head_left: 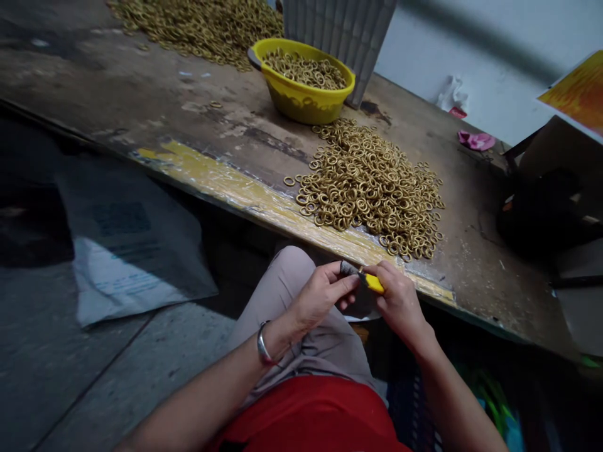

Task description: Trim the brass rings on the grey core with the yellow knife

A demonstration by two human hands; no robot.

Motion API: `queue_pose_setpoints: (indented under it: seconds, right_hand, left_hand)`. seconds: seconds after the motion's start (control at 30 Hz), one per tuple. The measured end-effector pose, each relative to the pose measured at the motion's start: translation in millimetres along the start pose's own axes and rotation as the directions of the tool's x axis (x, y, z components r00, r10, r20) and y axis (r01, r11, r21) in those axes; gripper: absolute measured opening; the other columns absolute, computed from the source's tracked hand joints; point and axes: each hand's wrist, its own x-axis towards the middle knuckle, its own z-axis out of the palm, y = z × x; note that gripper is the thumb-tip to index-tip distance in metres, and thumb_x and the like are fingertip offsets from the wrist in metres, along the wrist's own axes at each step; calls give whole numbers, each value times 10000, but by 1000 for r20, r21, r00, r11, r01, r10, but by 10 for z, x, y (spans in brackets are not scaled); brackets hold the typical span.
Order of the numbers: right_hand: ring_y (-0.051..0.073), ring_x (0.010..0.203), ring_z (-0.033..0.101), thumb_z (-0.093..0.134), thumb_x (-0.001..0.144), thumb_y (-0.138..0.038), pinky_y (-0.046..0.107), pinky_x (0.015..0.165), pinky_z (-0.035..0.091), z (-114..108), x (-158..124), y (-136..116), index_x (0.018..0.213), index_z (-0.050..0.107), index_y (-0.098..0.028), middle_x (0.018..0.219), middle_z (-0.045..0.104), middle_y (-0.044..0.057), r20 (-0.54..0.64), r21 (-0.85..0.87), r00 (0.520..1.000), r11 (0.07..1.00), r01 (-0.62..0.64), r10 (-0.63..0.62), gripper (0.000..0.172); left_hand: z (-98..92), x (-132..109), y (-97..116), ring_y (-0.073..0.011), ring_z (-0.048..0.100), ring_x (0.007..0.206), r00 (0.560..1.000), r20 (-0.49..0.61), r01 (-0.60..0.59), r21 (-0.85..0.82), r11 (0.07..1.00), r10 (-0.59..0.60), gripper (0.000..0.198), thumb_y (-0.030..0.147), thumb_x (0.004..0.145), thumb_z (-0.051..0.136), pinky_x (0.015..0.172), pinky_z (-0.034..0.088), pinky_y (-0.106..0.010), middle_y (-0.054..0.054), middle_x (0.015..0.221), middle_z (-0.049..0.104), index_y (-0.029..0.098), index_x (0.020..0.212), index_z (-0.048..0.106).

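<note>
My left hand [325,292] is closed in a pinch over my lap, near the table edge. A dark grey wrap covers one fingertip, and whatever sits between thumb and finger is too small to make out; a tiny gold glint shows there. Facing it, my right hand [398,298] grips a yellow-handled tool [374,284], its dark end meeting the left fingertips. The tool's exact kind does not show. Just beyond both hands, a heap of small gold-coloured rings [372,188] spreads over the tabletop.
A yellow basin [306,103] full of rings stands behind the heap, beside a grey ribbed panel [336,37]. More rings [202,28] are piled at the far left. The wooden table [188,119] has a taped front edge. A white sack [136,251] stands on the floor.
</note>
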Motion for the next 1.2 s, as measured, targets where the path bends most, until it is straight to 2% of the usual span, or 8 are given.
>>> queue_pose_setpoints:
  seconds: [0.2, 0.33, 0.5, 0.73, 0.83, 0.93, 1.07, 1.2]
  right_hand:
    - [189, 767, 618, 486, 777, -29, 274, 649, 392, -8, 83, 37, 1006, 669, -172, 938, 673, 75, 93, -320, 973, 932, -173, 212, 326]
    - [206, 808, 613, 482, 800, -24, 281, 659, 376, -81, 169, 281, 1007, 667, -148, 946, 680, 97, -56, -430, 932, 834, -346, 358, 304]
    - [191, 792, 580, 531, 877, -151, 284, 633, 337, -96, 339, 440, 1000, 665, -171, 961, 644, 79, -235, -433, 941, 841, -325, 243, 183]
    - [166, 661, 514, 541, 902, -254, 304, 570, 265, -22, 466, 612, 840, 653, -152, 873, 625, 94, -156, -525, 929, 769, -365, 335, 164]
    - [173, 700, 518, 521, 899, -268, 294, 608, 319, -75, 420, 597, 807, 641, -168, 835, 608, 73, -198, -338, 940, 881, -331, 277, 181]
    - [152, 644, 495, 557, 877, -372, 272, 597, 356, -124, 354, 451, 748, 621, -186, 704, 558, 20, -199, 102, 929, 950, -297, 312, 235]
    - [93, 457, 369, 662, 794, -495, 230, 451, 296, -36, 264, 158, 725, 580, -195, 520, 433, -60, 152, 692, 890, 596, -406, 430, 318]
    - [68, 414, 317, 728, 737, -494, 207, 408, 258, 177, 208, -25, 712, 515, -205, 494, 404, -86, 337, 866, 864, 236, -440, 373, 360]
  left_hand:
    - [38, -144, 102, -83, 466, 564, 987, 100, -147, 241, 959, 126, 145, 270, 840, 603, 539, 387, -207, 22, 642, 537, 152, 767, 563]
    - [84, -264, 227, -91, 468, 656, 937, 297, -287, 361, 887, 183, 177, 209, 831, 619, 620, 382, -216, 13, 680, 519, 146, 684, 543]
    - [49, -129, 109, -74, 442, 536, 988, 154, -52, 159, 986, 27, 291, 382, 833, 638, 493, 334, -203, 23, 606, 514, 152, 691, 531]
    - [-104, 46, -79, -67, 494, 469, 989, 76, 142, -192, 971, -130, 276, 373, 768, 710, 398, 281, -165, 18, 646, 608, 178, 847, 532]
    - [-150, 90, -79, -87, 545, 528, 981, 115, 183, -271, 945, -157, 264, 377, 773, 676, 395, 318, -167, -47, 759, 664, 145, 866, 591]
    - [-141, 135, -85, -80, 541, 526, 987, 34, 161, -217, 963, -157, 315, 422, 771, 688, 379, 320, -163, -75, 789, 672, 118, 799, 611]
    - [-66, 121, -118, -67, 510, 470, 993, -113, -20, 13, 1000, 21, 263, 356, 757, 731, 388, 345, -172, -24, 725, 671, 143, 844, 604]
    - [-13, 23, -143, -101, 572, 602, 965, -179, -149, 233, 961, 193, 219, 266, 764, 724, 537, 466, -206, -17, 783, 683, 152, 940, 662]
